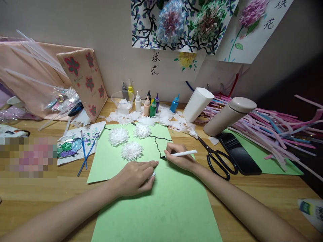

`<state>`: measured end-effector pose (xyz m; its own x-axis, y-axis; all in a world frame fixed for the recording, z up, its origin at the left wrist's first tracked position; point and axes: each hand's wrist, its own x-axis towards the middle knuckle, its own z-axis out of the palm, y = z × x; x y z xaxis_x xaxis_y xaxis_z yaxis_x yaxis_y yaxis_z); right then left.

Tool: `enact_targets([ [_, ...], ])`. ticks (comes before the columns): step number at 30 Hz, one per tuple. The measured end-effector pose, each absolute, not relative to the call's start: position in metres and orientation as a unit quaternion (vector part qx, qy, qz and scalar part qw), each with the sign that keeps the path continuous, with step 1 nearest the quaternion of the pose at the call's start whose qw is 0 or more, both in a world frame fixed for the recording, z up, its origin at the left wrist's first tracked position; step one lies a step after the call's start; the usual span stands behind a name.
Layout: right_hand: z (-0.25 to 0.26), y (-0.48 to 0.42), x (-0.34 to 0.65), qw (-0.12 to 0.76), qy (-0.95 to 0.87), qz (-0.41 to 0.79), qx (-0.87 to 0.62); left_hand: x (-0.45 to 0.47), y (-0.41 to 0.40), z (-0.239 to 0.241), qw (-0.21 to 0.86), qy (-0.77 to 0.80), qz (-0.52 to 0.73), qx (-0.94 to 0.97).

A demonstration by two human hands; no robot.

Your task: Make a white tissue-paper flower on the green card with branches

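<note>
Drawing right hand (179, 158), scissors (214, 152) beside phone (239, 154)

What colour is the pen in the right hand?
The pen is white with a black tip, seen in the head view.

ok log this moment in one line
right hand: marker, tip at black line | left hand: on green paper, small white piece in grip | white flowers: three, on paper

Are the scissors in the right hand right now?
No, the right hand holds the pen, and the scissors lie beside the phone.
</note>
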<state>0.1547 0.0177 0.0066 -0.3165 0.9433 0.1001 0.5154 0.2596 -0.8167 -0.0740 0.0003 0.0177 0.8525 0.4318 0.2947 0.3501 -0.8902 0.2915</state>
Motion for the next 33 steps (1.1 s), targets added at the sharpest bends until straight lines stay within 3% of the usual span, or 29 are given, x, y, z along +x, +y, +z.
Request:
enact_targets([
  [12, 0.0096, 0.0177, 0.1549, 0.305, -0.719, 0.366, -0.506, -0.0731, 0.001, 0.0185, 0.126, 0.207, 0.184, 0.953],
  [22, 0.0078, 0.0238, 0.154, 0.412, -0.615, 0.438, -0.51, -0.0738, 0.001, 0.0186, 0.129, 0.214, 0.167, 0.954],
  [33, 0.0076, 0.0255, 0.1572, 0.421, -0.659, 0.379, -0.494, -0.0739, 0.0014, 0.0187, 0.129, 0.204, 0.178, 0.954],
])
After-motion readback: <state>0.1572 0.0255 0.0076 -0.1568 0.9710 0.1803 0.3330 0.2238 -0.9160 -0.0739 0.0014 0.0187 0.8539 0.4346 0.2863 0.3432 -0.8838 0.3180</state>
